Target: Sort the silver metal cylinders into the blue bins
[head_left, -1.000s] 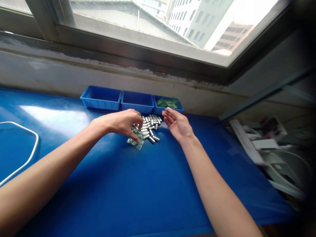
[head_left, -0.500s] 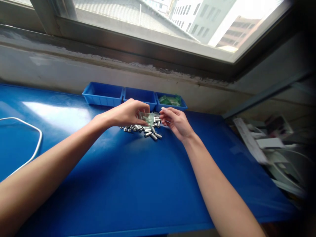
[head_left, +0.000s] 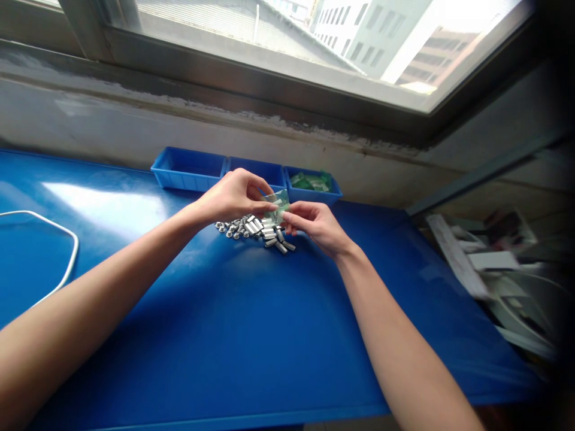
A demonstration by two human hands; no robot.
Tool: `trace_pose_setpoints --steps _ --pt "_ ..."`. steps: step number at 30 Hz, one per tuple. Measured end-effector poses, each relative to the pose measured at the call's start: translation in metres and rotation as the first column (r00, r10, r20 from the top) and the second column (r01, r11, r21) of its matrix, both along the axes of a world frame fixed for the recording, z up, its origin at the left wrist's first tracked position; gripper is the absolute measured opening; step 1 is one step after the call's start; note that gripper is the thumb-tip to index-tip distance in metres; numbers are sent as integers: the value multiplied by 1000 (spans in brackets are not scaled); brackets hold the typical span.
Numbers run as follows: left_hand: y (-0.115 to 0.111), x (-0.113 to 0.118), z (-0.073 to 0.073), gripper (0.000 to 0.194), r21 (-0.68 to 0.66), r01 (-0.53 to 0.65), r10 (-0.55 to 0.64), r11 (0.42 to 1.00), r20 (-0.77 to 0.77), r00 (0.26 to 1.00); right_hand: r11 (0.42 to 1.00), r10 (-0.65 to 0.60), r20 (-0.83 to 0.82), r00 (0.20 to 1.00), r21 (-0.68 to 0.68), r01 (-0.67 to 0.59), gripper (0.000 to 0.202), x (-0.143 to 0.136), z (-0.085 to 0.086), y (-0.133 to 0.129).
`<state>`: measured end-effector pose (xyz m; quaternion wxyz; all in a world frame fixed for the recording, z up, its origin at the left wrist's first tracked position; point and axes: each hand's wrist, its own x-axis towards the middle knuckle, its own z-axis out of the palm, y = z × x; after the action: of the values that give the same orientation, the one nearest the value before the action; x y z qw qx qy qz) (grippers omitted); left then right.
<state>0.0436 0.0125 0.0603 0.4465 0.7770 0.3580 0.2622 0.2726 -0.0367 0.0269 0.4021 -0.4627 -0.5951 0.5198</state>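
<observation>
- Small clear bag (head_left: 279, 199): held up near the centre of the frame, between the two hands.
- Left hand (head_left: 233, 194): thumb and fingers pinched together on the bag's left side.
- Right hand (head_left: 321, 226): fingertips closed on its lower right edge. Whether the bag is sealed cannot be told.
- Metal pieces (head_left: 255, 226): a loose pile on the blue table (head_left: 251, 335), just below the hands; not bagged.
- Right tray (head_left: 312, 196): beyond the right hand, bearing green bags (head_left: 309, 181). The work appears partway along, the held bag being outside this tray.
</observation>
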Motion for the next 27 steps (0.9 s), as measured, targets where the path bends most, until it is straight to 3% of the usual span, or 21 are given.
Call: trace_pose_setpoints --steps 4,7,11,15,21,27 --pt "-1 2 -2 41 21 -71 71 997 -12 997 1000 -7 -5 1000 -19 7 30 1 -2 2" --pt "0 1 -3 44 91 -131 136 987 -41 990 990 -133 -67 989 -63 129 31 3 -3 5" --pt "1 0 -2 41 164 -141 156 976 -83 984 908 -415 -268 869 -173 381 31 7 -5 12" --pt "-2 1 0 36 179 -122 142 976 -103 985 872 -488 -411 770 -193 449 24 12 -6 18" --pt "-3 0 0 29 244 -83 131 966 -188 973 860 -472 -453 756 -48 508 30 9 -6 18" --pt "-1 -4 0 27 298 112 -27 948 -275 961 858 -413 -275 868 203 472 26 4 -5 13"
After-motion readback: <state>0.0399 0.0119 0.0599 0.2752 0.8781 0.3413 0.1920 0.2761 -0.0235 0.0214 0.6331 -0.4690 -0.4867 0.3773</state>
